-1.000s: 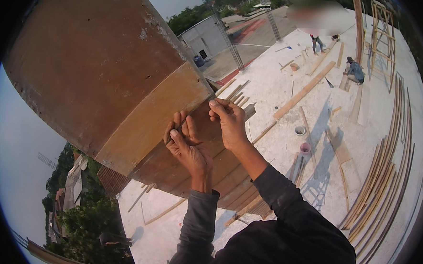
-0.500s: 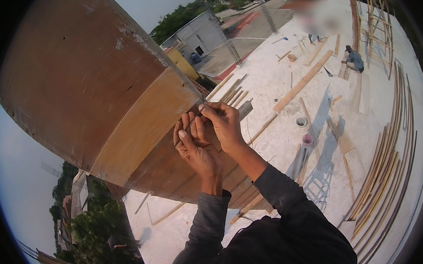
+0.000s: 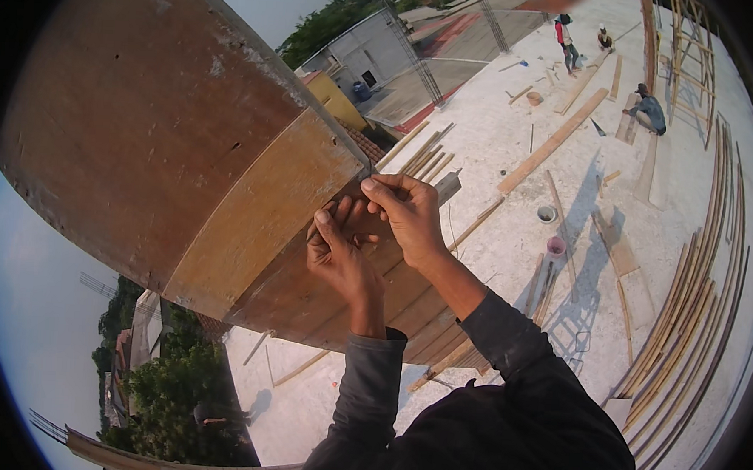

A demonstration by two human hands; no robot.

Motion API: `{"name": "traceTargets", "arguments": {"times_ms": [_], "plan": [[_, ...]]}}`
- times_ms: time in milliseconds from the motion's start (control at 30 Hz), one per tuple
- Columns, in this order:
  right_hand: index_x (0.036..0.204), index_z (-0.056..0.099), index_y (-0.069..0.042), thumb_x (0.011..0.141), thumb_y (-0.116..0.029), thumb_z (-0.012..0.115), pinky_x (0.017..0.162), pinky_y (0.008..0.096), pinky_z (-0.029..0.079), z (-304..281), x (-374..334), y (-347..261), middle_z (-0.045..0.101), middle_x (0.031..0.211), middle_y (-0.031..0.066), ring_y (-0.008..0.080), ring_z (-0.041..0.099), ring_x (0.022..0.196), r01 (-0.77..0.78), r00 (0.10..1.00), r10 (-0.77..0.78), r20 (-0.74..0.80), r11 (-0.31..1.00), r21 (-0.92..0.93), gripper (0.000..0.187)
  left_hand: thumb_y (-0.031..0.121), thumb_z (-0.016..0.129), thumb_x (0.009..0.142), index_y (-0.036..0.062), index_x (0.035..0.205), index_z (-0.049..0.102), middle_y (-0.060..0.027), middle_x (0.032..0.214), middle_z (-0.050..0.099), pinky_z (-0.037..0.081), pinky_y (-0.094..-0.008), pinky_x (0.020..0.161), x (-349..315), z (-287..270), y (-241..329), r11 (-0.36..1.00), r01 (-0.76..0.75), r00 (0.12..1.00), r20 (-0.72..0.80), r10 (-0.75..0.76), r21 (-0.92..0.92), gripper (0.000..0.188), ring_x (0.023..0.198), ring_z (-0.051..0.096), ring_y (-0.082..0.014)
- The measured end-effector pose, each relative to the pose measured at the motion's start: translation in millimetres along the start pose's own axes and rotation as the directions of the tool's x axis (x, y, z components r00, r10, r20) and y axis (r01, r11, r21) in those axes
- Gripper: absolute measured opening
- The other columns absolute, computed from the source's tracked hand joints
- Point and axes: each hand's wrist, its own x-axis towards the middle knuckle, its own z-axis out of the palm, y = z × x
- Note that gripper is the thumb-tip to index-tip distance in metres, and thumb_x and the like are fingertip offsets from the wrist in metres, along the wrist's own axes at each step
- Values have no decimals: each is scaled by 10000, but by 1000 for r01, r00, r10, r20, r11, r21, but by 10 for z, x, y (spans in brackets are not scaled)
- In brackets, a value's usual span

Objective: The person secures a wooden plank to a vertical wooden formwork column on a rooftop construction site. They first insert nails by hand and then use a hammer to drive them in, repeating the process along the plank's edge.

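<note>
Fingers (image 3: 399, 186) on thin wire (image 3: 369, 163); scuffed panel (image 3: 156, 130)

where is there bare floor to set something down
Bare floor shows between the crouching person and the long poles, and left of the pink bucket. Crowded: by the tan strip, left hand and right hand close together.

Brown panel (image 3: 161, 113): smooth, wood-like, scuffed (whitish crust along edge). Near panel, thin metal-looking wire (image 3: 369, 166). Adjoining panel, smooth tan strip (image 3: 263, 212). Right of panel, rough matt concrete-looking floor (image 3: 504, 242), bare wooden plank (image 3: 553, 144). Below panel, matt cloth sleeve (image 3: 369, 383).
</note>
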Motion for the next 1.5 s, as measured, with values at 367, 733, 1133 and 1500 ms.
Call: {"name": "traceTargets", "arguments": {"times_ms": [367, 733, 1133, 1500], "plan": [[997, 773, 36, 971, -222, 802, 564, 207, 497, 52, 8, -40, 699, 743, 25, 48, 625, 671, 98, 994, -103, -18, 976, -195, 261, 323, 620, 1097, -36, 1134, 670, -163, 1080, 785, 626, -309, 769, -44, 133, -146, 990, 49, 995, -74, -59, -131, 364, 944, 768, -196], [1064, 774, 20, 934, -95, 778, 709, 299, 548, -127, 31, -217, 755, 918, 70, 153, 703, 804, 549, 824, -472, 314, 524, -651, 174, 292, 629, 1094, -83, 1106, 650, -211, 1019, 773, 646, -355, 790, -27, 199, -189, 997, -30, 989, -143, 20, -72, 375, 894, 778, -244], [931, 769, -87, 829, -99, 828, 816, 390, 508, -306, 444, -502, 692, 929, 25, 243, 639, 890, 836, 419, -520, 745, -100, -540, 119, 307, 631, 1095, -61, 1089, 660, -173, 967, 780, 593, -296, 671, -31, 247, -215, 1000, -24, 980, -197, 22, -5, 369, 805, 762, -195], [934, 746, -61, 822, -153, 850, 794, 389, 569, -300, 581, -614, 734, 970, 60, 259, 704, 898, 860, 430, -444, 786, -64, -507, 178, 333, 650, 1084, -55, 1067, 657, -159, 946, 779, 571, -280, 650, -34, 250, -203, 999, -43, 980, -195, 43, 5, 388, 791, 757, -184]]}}
